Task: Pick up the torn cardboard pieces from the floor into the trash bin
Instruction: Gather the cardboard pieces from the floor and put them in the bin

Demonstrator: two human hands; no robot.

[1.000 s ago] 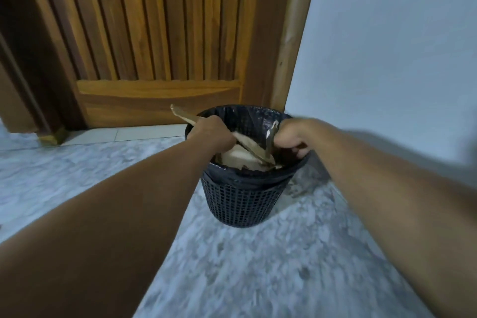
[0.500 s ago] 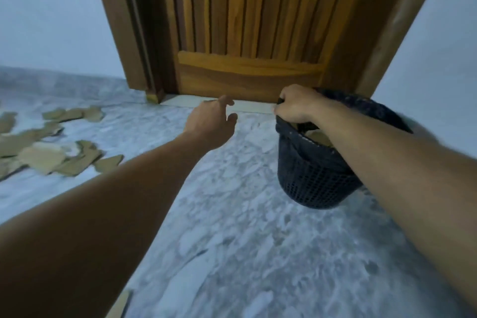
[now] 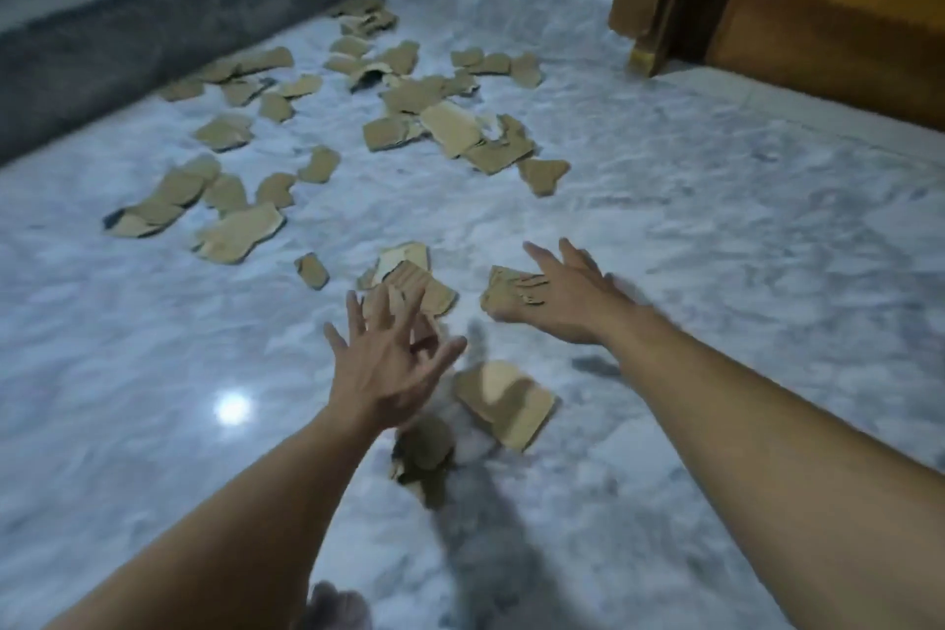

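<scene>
Several torn brown cardboard pieces (image 3: 450,128) lie scattered over the marble floor, most of them toward the far left. My left hand (image 3: 388,353) hovers with fingers spread over a small pile of pieces (image 3: 409,279) and holds nothing. My right hand (image 3: 557,299) reaches out flat, its fingers straight, over another piece (image 3: 503,284); whether it touches is unclear. Two more pieces lie nearer me, a pale one (image 3: 506,402) and a darker one (image 3: 424,450). The trash bin is out of view.
A wooden door and frame (image 3: 797,0) stand at the far right. A grey raised step or ledge (image 3: 153,15) runs along the far left. The white marble floor (image 3: 716,230) is glossy, with a light reflection (image 3: 232,408) near my left arm.
The view has swung left from the bin to the scattered pieces. My right hand has let go of the bin rim, and both hands now reach down over the floor pieces.
</scene>
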